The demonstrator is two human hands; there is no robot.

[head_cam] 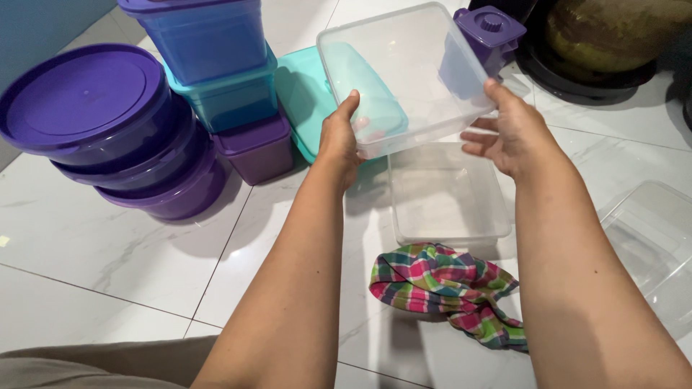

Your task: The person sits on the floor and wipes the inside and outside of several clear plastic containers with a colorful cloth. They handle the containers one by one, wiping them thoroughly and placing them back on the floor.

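My left hand [339,140] and right hand [515,133] hold a clear box [404,72] tilted in the air, above a second clear tub [447,194] on the floor [108,245]. Left fingers are pinching the box's near-left rim, thumb on top. Right fingers are spread, bearing on the right rim. The box looks light, thin-walled, somewhat flexible and smooth; grip at opposite rims, where it is stiffest. A plaid cloth [447,288] lies near; purple tubs [115,122] stand far left
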